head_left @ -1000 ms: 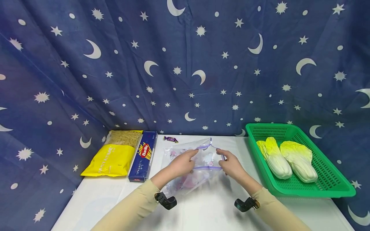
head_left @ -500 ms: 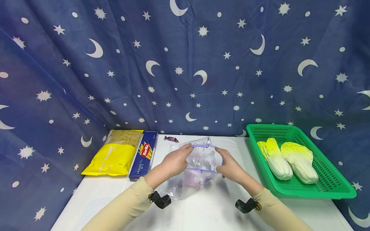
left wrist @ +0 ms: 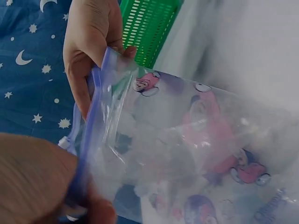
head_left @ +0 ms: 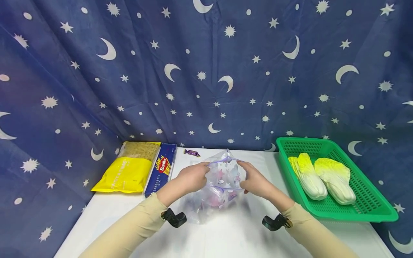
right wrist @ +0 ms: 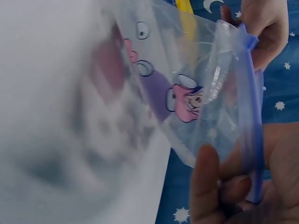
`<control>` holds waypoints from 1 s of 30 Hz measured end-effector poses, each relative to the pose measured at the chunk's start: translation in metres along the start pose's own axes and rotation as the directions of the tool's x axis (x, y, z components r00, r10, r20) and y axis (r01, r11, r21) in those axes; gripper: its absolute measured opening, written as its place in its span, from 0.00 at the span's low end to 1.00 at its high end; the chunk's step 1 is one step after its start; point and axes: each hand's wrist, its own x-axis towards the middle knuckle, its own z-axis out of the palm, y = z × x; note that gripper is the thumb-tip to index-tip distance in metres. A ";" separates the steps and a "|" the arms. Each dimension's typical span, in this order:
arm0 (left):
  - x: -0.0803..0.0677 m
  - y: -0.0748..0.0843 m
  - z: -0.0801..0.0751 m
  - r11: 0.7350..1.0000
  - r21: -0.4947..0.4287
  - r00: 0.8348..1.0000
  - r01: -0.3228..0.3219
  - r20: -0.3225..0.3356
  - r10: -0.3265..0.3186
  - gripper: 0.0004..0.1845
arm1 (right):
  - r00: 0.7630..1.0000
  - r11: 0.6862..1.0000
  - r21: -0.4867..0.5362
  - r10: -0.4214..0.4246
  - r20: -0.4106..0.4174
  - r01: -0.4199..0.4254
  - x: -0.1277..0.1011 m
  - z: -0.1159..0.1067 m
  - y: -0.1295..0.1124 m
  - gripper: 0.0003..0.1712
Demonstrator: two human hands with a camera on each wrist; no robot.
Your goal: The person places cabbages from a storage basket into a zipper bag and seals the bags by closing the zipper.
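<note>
A clear zip bag [head_left: 222, 195] with a purple zip edge and pink cartoon prints is held up over the white table, its mouth spread apart. My left hand [head_left: 193, 178] pinches the left end of the mouth. At the opposite end, my right hand [head_left: 257, 182] grips the rim between thumb and fingers. In the left wrist view a small white slider [left wrist: 64, 142] shows on the zip edge. The right wrist view has the purple zip strip [right wrist: 252, 107] running between the two hands. No contents are seen inside the bag.
A yellow pasta bag [head_left: 129, 173] and a blue spaghetti box [head_left: 160, 173] lie at the left. Behind the zip bag is a purple wrapped candy [head_left: 192, 153]. A green basket [head_left: 368, 216] with two Chinese cabbages [head_left: 333, 179] stands at the right, before a starry curtain [head_left: 206, 71].
My left hand has shifted left, away from the right hand. The zip bag's mouth has spread wider between them, while the right hand has moved only slightly.
</note>
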 end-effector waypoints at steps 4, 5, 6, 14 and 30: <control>0.005 -0.001 -0.005 0.992 -0.019 0.992 0.121 0.032 -0.121 0.19 | 0.995 1.000 -0.006 0.004 0.098 -0.004 -0.001 -0.005 -0.011 0.52; 0.006 -0.002 -0.006 0.989 -0.022 0.989 0.144 0.043 -0.143 0.19 | 0.993 1.000 -0.011 0.003 0.119 -0.001 -0.001 -0.006 -0.014 0.52; 0.007 -0.002 -0.006 0.987 -0.024 0.986 0.158 0.057 -0.157 0.18 | 0.991 1.000 -0.022 0.005 0.135 -0.002 -0.001 -0.007 -0.016 0.52; 0.005 -0.009 -0.002 0.995 -0.056 0.995 -0.082 0.053 0.084 0.28 | 0.992 0.995 -0.091 0.047 0.117 -0.036 0.002 -0.011 -0.021 0.52; 0.006 -0.028 0.000 0.834 -0.550 0.998 0.048 -0.003 -0.060 0.34 | 0.990 0.985 -0.104 -0.131 0.042 0.135 0.005 -0.016 -0.017 0.44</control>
